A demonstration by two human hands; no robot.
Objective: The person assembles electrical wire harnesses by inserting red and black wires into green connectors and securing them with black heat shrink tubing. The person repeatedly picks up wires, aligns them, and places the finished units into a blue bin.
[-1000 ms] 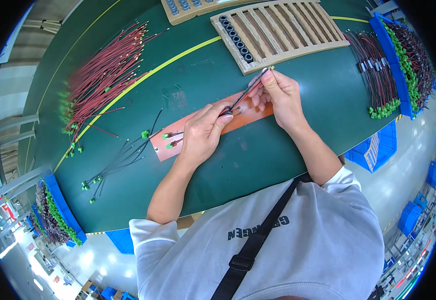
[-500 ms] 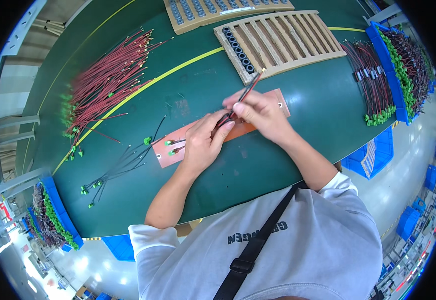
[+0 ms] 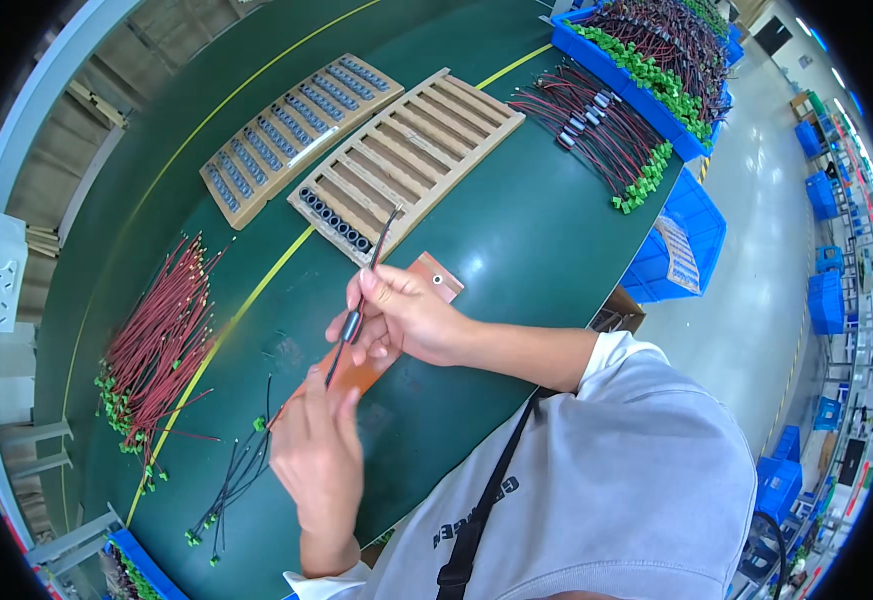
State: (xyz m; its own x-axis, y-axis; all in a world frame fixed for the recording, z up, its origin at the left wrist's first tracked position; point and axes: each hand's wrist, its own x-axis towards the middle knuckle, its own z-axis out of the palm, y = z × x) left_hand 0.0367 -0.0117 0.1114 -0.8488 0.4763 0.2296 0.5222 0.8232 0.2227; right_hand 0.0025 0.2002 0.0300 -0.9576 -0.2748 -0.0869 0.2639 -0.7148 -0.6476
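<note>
A dark two-wire cable (image 3: 381,240) runs upward from my hands, its bare-looking tips near the wooden rack. A black cylinder, like a ferrite core (image 3: 352,326), sits around it between my hands. My right hand (image 3: 406,312) pinches the cable above the core with thumb and forefinger, its other fingers curled beside the core. Lower down, my left hand (image 3: 316,450), slightly blurred, has its fingertips closed at the cable's lower part; the far end is hidden there. Underneath both hands lies an orange-copper strip board (image 3: 361,378), largely covered.
A slotted wooden rack (image 3: 426,190) holds a row of black cores; another rack (image 3: 301,130) carries grey pieces. Red wires (image 3: 161,345) with green connectors lie left, black wires (image 3: 241,470) nearer. Cored cables (image 3: 586,125) and a blue bin (image 3: 646,70) stand at right.
The view has turned, so the table appears rotated. My hands have moved apart along the cable, and the black core now shows between them.
</note>
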